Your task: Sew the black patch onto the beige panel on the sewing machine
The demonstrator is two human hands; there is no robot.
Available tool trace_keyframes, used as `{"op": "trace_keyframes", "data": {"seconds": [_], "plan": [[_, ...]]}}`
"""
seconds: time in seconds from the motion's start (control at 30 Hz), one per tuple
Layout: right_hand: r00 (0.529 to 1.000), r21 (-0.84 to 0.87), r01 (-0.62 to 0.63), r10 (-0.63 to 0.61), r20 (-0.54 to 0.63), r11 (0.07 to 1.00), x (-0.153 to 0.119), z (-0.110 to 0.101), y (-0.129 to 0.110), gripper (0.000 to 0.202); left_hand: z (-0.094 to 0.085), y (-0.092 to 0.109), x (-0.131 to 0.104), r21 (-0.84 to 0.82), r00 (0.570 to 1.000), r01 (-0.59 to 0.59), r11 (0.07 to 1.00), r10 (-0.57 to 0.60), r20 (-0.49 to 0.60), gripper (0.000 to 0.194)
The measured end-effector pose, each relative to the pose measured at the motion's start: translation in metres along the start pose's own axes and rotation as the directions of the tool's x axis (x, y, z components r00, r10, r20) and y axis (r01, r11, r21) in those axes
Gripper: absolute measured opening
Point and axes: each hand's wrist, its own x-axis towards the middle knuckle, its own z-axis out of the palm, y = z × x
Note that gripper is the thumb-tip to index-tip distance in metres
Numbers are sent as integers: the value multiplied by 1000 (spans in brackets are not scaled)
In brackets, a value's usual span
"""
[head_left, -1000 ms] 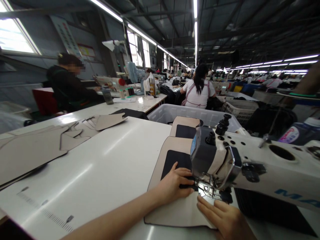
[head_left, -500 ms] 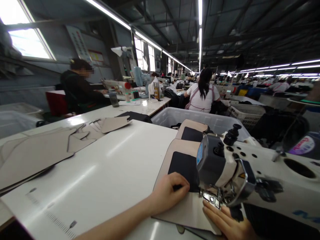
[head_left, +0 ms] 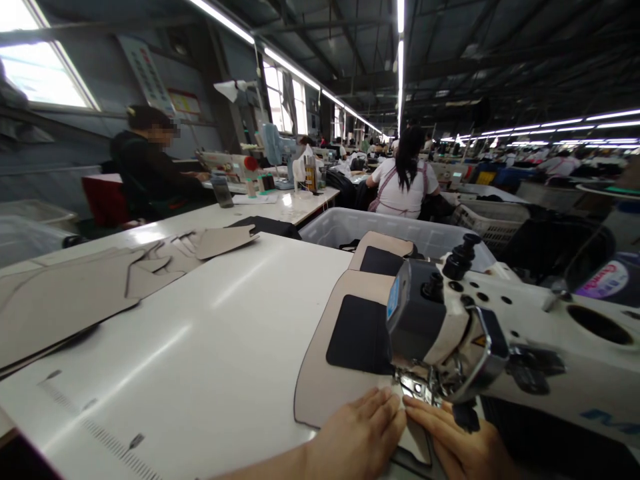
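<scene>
Both hands, left hand (head_left: 361, 435) and right hand (head_left: 457, 441), press the beige panel (head_left: 320, 383) flat

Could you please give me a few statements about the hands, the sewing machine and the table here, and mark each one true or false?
1. Both hands lie flat on the beige panel beside the needle. True: the left hand and the right hand press on it.
2. The right hand holds scissors. False: it holds nothing.
3. A black patch lies on the panel. True.
4. The cardboard templates lie under the sewing machine. False: they lie far left on the white table.
5. The grey bin stands beyond the table. True.
</scene>
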Motion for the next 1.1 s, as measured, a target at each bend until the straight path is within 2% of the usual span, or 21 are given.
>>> {"op": "trace_keyframes", "data": {"seconds": [0.1,0.27,0.47,0.63,0.77,0.87,0.97,1.1], "plan": [[1000,7,-8,8,-14,1000,3,-2,-3,41,-7,1,-1,-54,999,-22,998,24,36,39],[998,37,-38,40,-53,999,9,-4,-8,40,-5,-7,-2,-71,999,-51,996,51,7,36],[992,112,-93,102,-77,989,18,-8,-14,36,-5,-31,2,-171,986,-162,972,152,-67,33],[998,55,-62,64,-24,997,13,-9,-12,39,-12,-55,10,-304,969,-245,921,219,-119,27],[998,-28,-32,33,45,999,4,-4,-11,41,-16,-71,18,-396,978,-207,895,177,-111,27],[997,-95,7,0,80,995,2,-2,-10,43,-18,-75,21,-402,982,-186,896,156,-107,27],[996,-177,45,-31,78,983,6,-2,-10,43,-15,-70,22,-349,991,-125,929,97,-97,26],[996,-265,90,-83,37,960,12,-4,-10,40,-6,-52,18,-190,995,22,982,-40,-91,24]]}}
